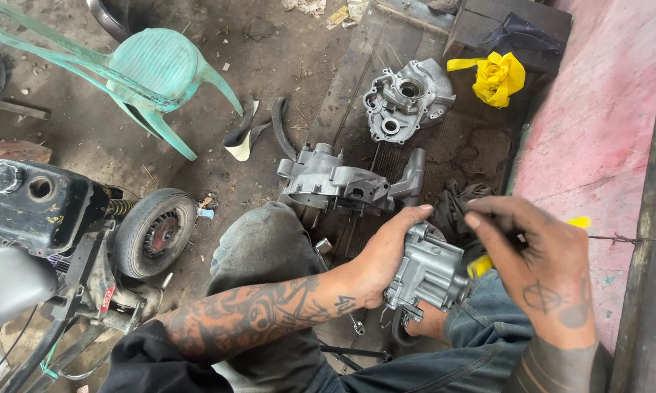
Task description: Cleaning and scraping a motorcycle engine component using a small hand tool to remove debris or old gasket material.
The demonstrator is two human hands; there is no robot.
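My left hand grips a small grey metal engine part over my lap, fingers wrapped over its top. My right hand is just to the right of it and holds a yellow-handled tool, whose yellow end touches the part's right side; another bit of yellow shows behind the fingers. Both forearms are tattooed. The tool's tip is hidden behind the part.
A grey crankcase half lies on the ground ahead of my knee, another casing farther back. A yellow rag sits by a pink ledge on the right. A green plastic chair, a small wheel and a black fuel tank stand left.
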